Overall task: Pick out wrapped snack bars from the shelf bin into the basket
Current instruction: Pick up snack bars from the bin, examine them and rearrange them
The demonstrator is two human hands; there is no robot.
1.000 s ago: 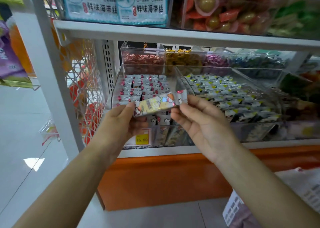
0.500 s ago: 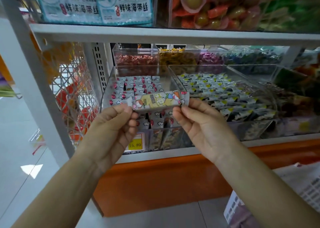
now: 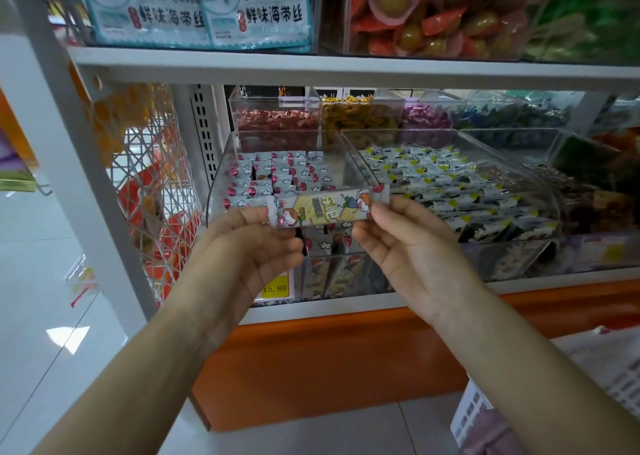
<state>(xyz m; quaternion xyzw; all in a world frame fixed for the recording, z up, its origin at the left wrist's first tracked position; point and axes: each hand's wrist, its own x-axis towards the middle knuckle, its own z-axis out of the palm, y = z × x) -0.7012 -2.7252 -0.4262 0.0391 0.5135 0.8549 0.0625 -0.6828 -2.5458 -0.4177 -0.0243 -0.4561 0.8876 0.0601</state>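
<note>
A shop aisle, pale tiled floor [image 3: 52, 281] on the left and a white shelf [image 3: 311, 70] straight ahead above an orange base [image 3: 329, 361]; on the top tier sit blue-and-white packets [image 3: 207, 11] and a clear box of red and green sweets [image 3: 433, 22]. Down on the lower tier, a clear bin [image 3: 218, 191] holds rows of small wrapped bars with red and white wrappers; just beside it on the right, a second bin [image 3: 433, 130] is packed with dark, yellow-tipped packets; a yellow price tag [image 3: 275, 287] shows at the front edge, partly behind the left wrist. And here is the action: one snack bar [image 3: 325, 207] is up in the air, lying roughly level in front of the bin, printed side toward the camera, cartoon figures on a yellow panel; the left hand [image 3: 242, 247] pinches its left end, fingers curled; the right hand [image 3: 408, 247] pinches the right end between thumb and fingertips, the other fingers loosely bent beneath. Both hands are on it, then, one at each end. Low in the right corner, a white lattice basket [image 3: 471, 416] is well apart from the bar; a white wire panel [image 3: 149, 195] hangs at the shelf's left side.
</note>
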